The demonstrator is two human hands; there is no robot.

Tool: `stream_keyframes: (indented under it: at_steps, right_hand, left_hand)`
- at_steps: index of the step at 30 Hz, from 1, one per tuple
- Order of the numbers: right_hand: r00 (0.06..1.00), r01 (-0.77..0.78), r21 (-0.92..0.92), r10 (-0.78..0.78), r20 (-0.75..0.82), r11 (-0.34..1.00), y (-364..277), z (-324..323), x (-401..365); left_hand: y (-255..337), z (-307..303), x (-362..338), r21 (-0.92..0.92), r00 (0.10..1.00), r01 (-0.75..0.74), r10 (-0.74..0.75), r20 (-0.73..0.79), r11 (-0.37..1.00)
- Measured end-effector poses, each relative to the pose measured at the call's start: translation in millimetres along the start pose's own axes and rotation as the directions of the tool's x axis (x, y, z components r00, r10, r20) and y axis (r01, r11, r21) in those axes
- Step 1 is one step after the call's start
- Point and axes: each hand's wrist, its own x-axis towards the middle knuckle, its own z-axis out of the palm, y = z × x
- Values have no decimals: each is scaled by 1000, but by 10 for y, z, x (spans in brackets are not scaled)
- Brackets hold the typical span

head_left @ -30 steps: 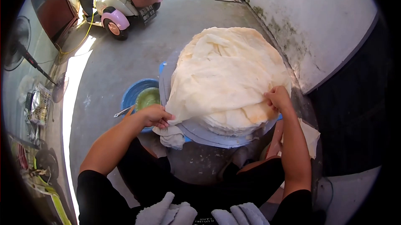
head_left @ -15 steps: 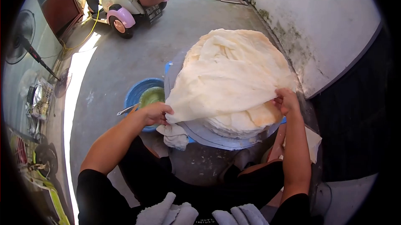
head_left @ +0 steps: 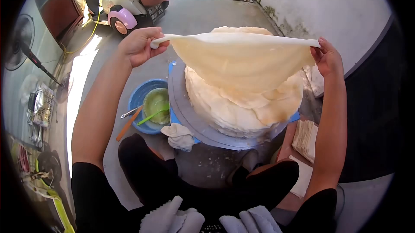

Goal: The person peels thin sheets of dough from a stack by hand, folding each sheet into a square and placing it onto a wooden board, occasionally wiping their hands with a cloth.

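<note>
A thin, pale dough sheet (head_left: 242, 62) hangs stretched between my hands, its near edge raised and its lower part drooping over the stack. My left hand (head_left: 145, 46) is closed on the sheet's left corner, with a bit of it sticking out past the fingers. At the other end, my right hand (head_left: 328, 57) pinches the right corner. Beneath lies a tall round stack of similar thin sheets (head_left: 242, 116), edges uneven and lightly browned in places. The stack rests on a round grey board (head_left: 181, 99), partly hidden by the dough.
Left of the board stands a blue basin (head_left: 137, 96) holding a green bowl (head_left: 151, 103) and a green-handled utensil. A white cloth (head_left: 178, 137) lies at the board's near-left edge. Folded sheets (head_left: 305, 140) sit at right. A scooter (head_left: 125, 3) and fan (head_left: 26, 42) stand farther off.
Both hands have risen and moved away from me, lifting the near edge of the top sheet off the stack. More of the stack, basin and folded sheets now shows.
</note>
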Motion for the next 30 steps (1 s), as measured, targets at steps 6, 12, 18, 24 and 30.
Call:
stream_keyframes:
  at_steps: [6, 12, 18, 24, 30]
  right_hand:
    - [990, 134, -19, -135, -37, 991, -346, 8, -226]
    - [991, 57, -107, -69, -116, 993, 312, -509, -1006]
    - [949, -273, -238, 221, -223, 932, 1329, -961, -1511]
    - [922, -353, -223, 297, -251, 909, 1385, -1052, -1565]
    - [881, -412, -99, 369, -296, 906, 1394, -1060, -1571]
  left_hand:
    - [215, 192, -22, 117, 980, -197, 200, -12, 973]
    - [-682, 59, -360, 164, 991, -124, 112, 79, 979]
    - [-1827, -122, -335, 298, 984, 161, -175, 21, 941]
    - [-1730, 8, -394, 514, 983, 177, -171, -60, 839]
    - [-1909, 1380, -577, 768, 762, -593, 478, 438, 242]
